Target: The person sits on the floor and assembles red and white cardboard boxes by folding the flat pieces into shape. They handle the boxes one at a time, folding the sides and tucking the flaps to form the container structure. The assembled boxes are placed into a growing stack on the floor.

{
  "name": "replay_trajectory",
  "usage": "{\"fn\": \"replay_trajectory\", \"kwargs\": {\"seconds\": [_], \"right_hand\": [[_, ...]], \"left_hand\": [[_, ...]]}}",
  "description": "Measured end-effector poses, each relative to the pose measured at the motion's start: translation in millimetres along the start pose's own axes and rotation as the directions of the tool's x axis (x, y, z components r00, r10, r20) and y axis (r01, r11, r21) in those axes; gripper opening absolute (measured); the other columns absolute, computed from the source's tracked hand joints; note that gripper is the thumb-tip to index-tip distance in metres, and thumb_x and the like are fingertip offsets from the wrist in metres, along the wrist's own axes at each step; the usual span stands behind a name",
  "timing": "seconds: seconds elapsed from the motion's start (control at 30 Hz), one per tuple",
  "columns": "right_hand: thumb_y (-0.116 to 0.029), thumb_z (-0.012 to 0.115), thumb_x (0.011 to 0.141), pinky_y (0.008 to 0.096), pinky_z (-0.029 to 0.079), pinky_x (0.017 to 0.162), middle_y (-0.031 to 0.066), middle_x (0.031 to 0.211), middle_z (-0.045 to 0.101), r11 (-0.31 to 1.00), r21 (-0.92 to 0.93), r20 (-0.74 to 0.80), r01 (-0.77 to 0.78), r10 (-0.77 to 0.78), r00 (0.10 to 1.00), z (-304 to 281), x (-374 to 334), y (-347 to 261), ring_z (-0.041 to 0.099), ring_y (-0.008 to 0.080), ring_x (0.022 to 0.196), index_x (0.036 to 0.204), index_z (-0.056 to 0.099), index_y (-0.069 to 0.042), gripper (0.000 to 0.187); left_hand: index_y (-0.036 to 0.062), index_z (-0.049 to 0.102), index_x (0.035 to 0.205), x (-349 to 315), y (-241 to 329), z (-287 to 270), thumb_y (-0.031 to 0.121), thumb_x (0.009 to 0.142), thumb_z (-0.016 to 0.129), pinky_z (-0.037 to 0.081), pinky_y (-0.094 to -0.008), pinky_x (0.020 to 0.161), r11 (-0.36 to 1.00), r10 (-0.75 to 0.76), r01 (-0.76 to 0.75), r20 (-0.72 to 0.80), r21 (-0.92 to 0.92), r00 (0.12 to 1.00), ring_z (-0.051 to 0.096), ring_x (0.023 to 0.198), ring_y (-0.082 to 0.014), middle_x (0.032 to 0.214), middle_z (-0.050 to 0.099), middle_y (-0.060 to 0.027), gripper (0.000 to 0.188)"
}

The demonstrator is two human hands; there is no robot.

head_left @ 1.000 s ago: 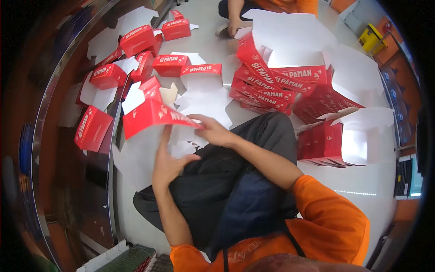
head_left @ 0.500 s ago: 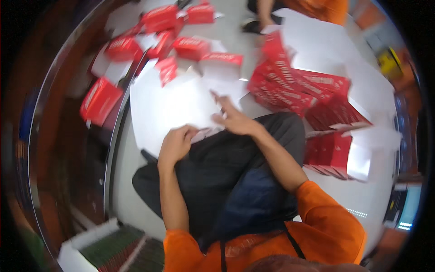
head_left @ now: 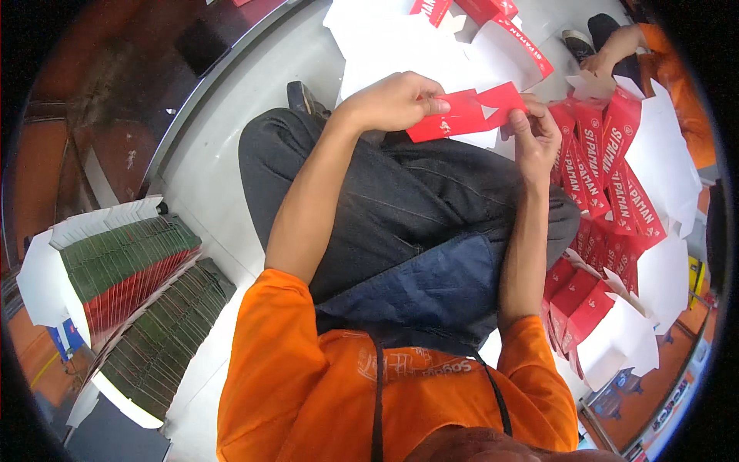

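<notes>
Compared w/ a sec ago, the view has swung: earlier the hands were down on a big white sheet spread over the lap w/ red boxes scattered ahead; now both hands are raised over the knees holding a small red carton blank [head_left: 466, 114], so the flat piece has been picked up and is being worked in the air, prob. the folding stage of one box, not yet a finished shape. Left hand [head_left: 396, 100] is closed on the blank's left end: thumb on top, fingers [head_left: 431, 104] curled tight under, clamped on the card. Right hand [head_left: 535, 135] pinches the right end, thumb and forefinger pressed together on the flap near the white notch; the other fingers are bent in, no gap showing. The blank sits between the two hands, roughly level, just above the dark trousers [head_left: 400, 200], red face up w/ a white cut-out on its right part. Just beside the right forearm lies a row of folded red-and-white boxes [head_left: 608, 177], more of them lower right [head_left: 593, 308], and white sheets [head_left: 400, 46] are spread ahead on the floor. At left stand two stacks of flat green-edged cartons [head_left: 131, 269], well apart from the hands. Another person's hand [head_left: 604, 58] reaches in at top right, not touching this blank.
</notes>
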State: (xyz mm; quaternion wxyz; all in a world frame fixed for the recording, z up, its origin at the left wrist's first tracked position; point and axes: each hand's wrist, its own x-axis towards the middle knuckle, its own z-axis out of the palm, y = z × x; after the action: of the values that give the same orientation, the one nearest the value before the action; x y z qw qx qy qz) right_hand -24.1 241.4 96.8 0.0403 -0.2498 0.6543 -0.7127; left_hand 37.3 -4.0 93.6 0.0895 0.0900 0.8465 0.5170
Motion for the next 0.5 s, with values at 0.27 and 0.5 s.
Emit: {"fn": "replay_trajectory", "kwargs": {"seconds": [0.27, 0.5], "right_hand": [[-0.014, 0.053, 0.096, 0.0416, 0.039, 0.102, 0.01, 0.103, 0.065, 0.915, 0.38, -0.206, -0.134, 0.225, 0.952, 0, 6, 28, 0.057, 0.0232, 0.111, 0.105, 0.058, -0.002, 0.016], [-0.009, 0.064, 0.091, 0.0193, 0.045, 0.055, 0.002, 0.086, 0.063, 0.776, -0.616, 0.124, 0.138, -0.077, 0.989, 48, -12, -1, 0.058, 0.0077, 0.068, 0.107, 0.06, -0.001, 0.018]], "left_hand": [[0.0066, 0.07, 0.098, -4, 14, -24, 0.023, 0.086, 0.061, 0.048, -0.0362, 0.068, 0.94, -0.294, 0.328, 0.266, -0.092, 0.918, 0.061, 0.067, -0.0178, 0.08, 0.067, -0.0119, 0.022], [0.0049, 0.071, 0.094, -13, 19, -7, 0.018, 0.086, 0.06, 0.046, -0.0311, 0.06, 0.975, -0.217, 0.216, -0.012, -0.05, 0.976, 0.057, 0.065, -0.0139, 0.076, 0.066, -0.0069, 0.019]]}}
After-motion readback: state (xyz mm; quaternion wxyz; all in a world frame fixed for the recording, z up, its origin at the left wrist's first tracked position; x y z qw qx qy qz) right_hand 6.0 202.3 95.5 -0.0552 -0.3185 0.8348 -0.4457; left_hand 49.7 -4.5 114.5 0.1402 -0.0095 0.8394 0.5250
